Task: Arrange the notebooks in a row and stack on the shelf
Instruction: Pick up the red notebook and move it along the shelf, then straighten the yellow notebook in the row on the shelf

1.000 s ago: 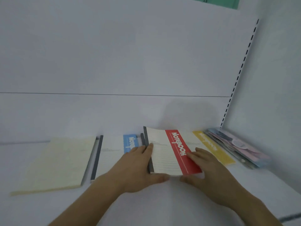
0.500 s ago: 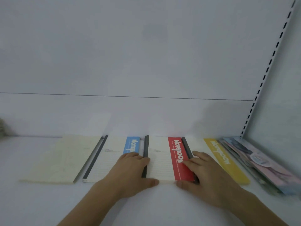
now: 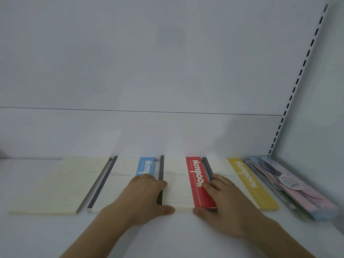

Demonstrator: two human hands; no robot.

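- The red notebook point(image 3: 183, 183) lies flat on the shelf point(image 3: 46, 235), in the middle of the row: blue notebook point(image 3: 128, 181) just to its left, yellow notebook point(image 3: 240, 183) just to its right.
- Left hand point(image 3: 143, 199) rests flat, fingers point(image 3: 156, 181) close together and fairly straight, tips on the red notebook's dark spine, palm over the blue one's right part. The thumb lies along the near edge.
- Right hand point(image 3: 225, 205) mirrors it: fingers straight, tips on the red strip, thumb at the near corner. Neither hand pinches anything; both press and steer.
- The step, as I read it, is squaring this notebook into line, and it looks nearly done.
- To do it well: push with flat fingers, not a lift, so the neighbours stay put. Slide until the near edge lines up with the blue and yellow near edges.
- Watch the right side. The red strip seems to sit against or slightly over the yellow notebook's dark spine; I cannot tell which. Keep them edge to edge, not overlapping.
- Mind the left palm: weight on the blue notebook could drag it along.
- The cream notebook point(image 3: 55, 185) sits at the far left, just beside the blue one's spine.
- A slanted pile of pastel notebooks point(image 3: 290, 185) lies at the far right and looks untidy. Judging from the task, that stack needs straightening too.
- Release both hands straight up, so nothing shifts.
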